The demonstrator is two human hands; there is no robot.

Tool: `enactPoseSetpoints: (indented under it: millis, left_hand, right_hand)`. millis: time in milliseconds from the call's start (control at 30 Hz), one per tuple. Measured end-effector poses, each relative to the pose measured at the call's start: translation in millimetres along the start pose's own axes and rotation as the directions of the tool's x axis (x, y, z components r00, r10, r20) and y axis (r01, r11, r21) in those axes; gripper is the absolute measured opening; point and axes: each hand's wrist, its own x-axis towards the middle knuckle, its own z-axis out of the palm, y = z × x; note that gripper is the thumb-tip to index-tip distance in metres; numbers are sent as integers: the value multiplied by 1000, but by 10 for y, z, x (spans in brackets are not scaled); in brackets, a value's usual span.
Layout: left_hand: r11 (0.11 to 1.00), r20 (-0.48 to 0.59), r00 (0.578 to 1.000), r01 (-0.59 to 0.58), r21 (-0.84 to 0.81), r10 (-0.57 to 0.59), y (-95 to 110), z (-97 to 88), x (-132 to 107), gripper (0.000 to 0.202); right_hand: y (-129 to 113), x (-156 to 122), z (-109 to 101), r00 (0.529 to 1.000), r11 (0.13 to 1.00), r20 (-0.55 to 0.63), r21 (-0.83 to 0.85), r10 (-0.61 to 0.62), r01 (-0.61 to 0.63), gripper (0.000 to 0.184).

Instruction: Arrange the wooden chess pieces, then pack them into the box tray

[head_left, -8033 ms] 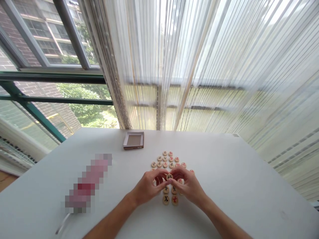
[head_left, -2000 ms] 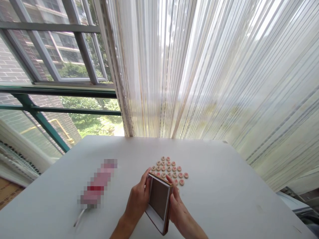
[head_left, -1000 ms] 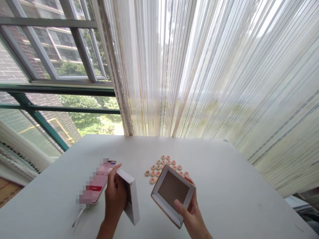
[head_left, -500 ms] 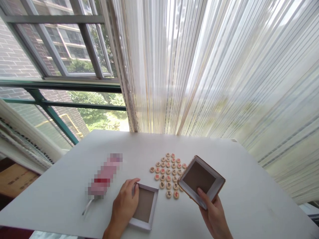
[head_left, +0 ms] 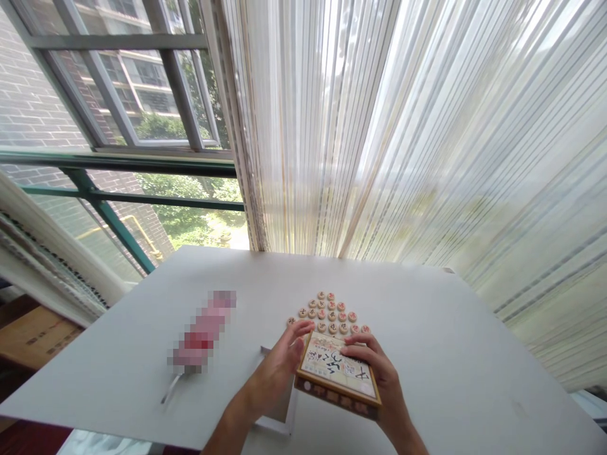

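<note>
My right hand point(head_left: 384, 376) grips a square box lid point(head_left: 337, 370), fingers over its printed top and thumb hidden beneath. The lid is tilted, with Chinese writing on top and a brown patterned side towards me. My left hand point(head_left: 277, 370) holds the lid's far left corner, its fingertips at the edge. Under my left forearm lies the shallow box base point(head_left: 286, 404), open side up and partly hidden. Beyond the lid, several round wooden Chinese chess pieces point(head_left: 332, 315) with red and black characters lie flat in rows; the nearer rows are covered by the lid.
A pink, pixelated object point(head_left: 203, 332) with a pale stick-like end lies on the left of the white table point(head_left: 474, 354). Sheer striped curtains point(head_left: 379, 158) hang behind the table. A window with a green railing point(head_left: 165, 165) is at the left, above a cardboard box point(head_left: 38, 335).
My right hand has turned the lid over from hollow side up to printed side up and brought it left. My left hand has let go of the base and moved right to the lid.
</note>
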Motion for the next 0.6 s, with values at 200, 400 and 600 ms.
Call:
enactPoseSetpoints:
  millis: [200, 400, 600]
  left_hand:
    - [971, 211, 954, -231, 63, 213, 254, -46, -31, 69]
    - [685, 41, 938, -280, 673, 343, 591, -33, 221, 34]
    - [702, -207, 885, -168, 692, 417, 707, -346, 1016, 25]
  right_hand:
    - [-35, 225, -9, 996, 997, -48, -39, -73, 71, 16]
    - [-54, 505, -17, 995, 994, -25, -47, 95, -96, 29]
    - [59, 773, -78, 997, 987, 11, 143, 73, -73, 46]
